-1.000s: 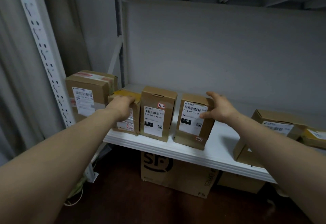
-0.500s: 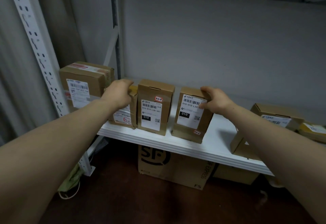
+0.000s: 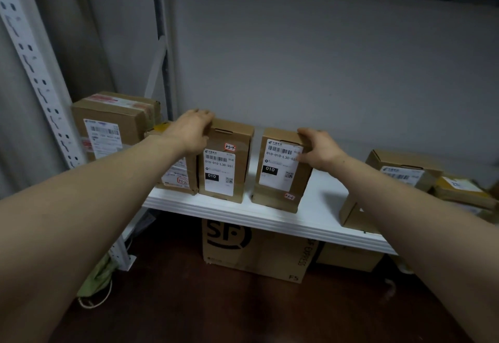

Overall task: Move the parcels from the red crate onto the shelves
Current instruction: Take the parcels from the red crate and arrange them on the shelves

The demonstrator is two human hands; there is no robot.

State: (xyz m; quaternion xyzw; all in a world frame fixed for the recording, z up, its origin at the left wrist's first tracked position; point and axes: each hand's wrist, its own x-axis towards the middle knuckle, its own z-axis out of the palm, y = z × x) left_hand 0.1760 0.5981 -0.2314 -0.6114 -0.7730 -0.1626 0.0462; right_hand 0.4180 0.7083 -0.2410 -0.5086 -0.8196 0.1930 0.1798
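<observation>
Three brown parcels with white labels stand in a row on the white shelf point(image 3: 270, 218). My left hand point(image 3: 193, 132) curls over the top left corner of the middle parcel point(image 3: 225, 164) and hides most of the small parcel point(image 3: 175, 178) to its left. My right hand point(image 3: 318, 148) grips the top right corner of the right parcel point(image 3: 278, 172), thumb on its label. A narrow gap separates the middle and right parcels. The red crate is out of view.
A larger taped parcel point(image 3: 113, 126) stands at the shelf's left end by the perforated upright point(image 3: 35, 72). More parcels point(image 3: 399, 172) lie at the right. An SF carton point(image 3: 253, 251) sits on the floor under the shelf, a green bag point(image 3: 97, 278) by the post.
My left hand slid right from the small parcel's top to the middle parcel's corner. My right hand closed further over the right parcel's top corner. The camera moved closer.
</observation>
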